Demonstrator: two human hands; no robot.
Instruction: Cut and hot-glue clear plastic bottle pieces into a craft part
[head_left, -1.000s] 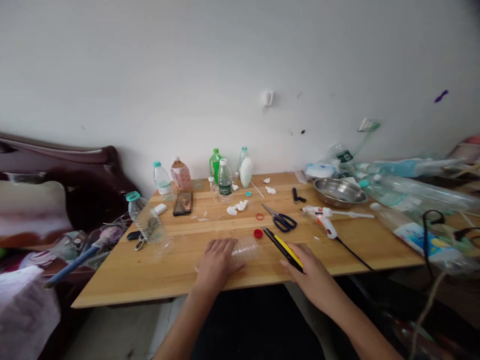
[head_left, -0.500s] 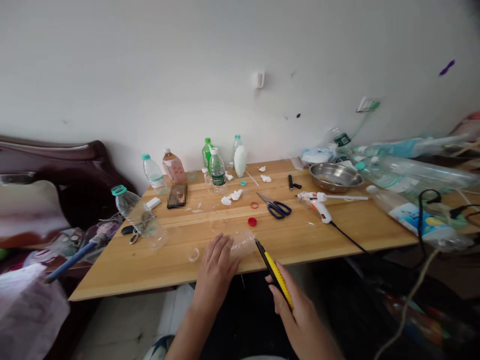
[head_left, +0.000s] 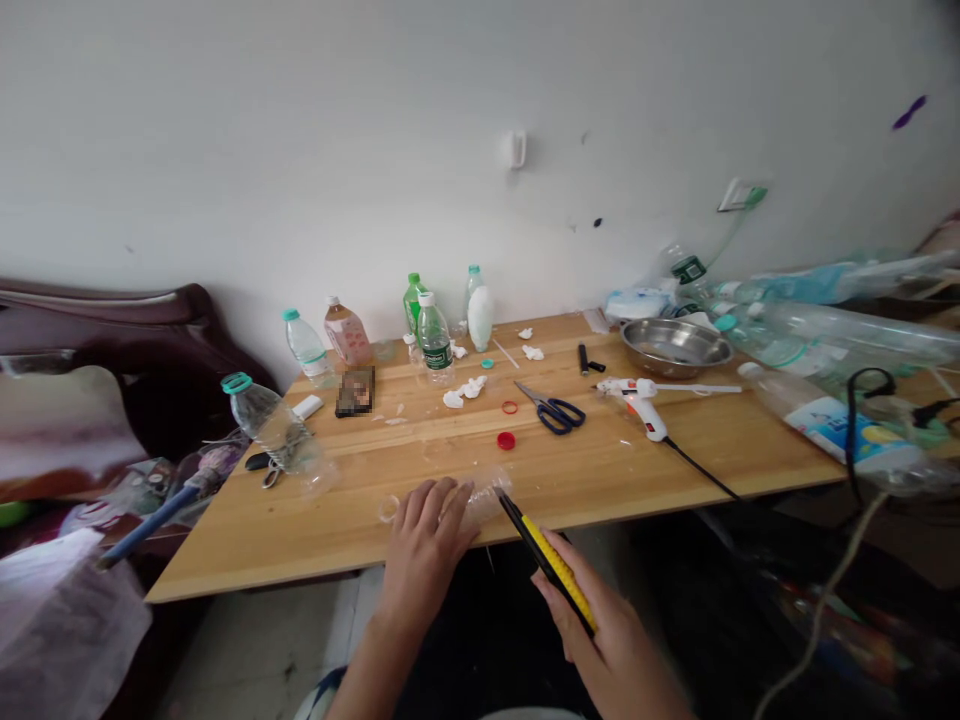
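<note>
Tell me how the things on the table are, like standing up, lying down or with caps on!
Knife, held in the right hand, tip at the plastic
Plastic, lying under the left hand
Scissors, lying flat
Glue gun, lying down, stick in its back
Red cap, off, lying loose
Green bottle, standing, cap on
Pink bottle, standing, cap on
Blue-label bottle, lying down
Bowl, right side up

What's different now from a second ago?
The right hand brought the yellow cutter toward the person and a bit left, so its tip went from beside the red cap to the right end of the clear plastic. The left hand drew that plastic nearer the front edge of the table. Neither let go. The scissors and glue gun stayed put.
</note>
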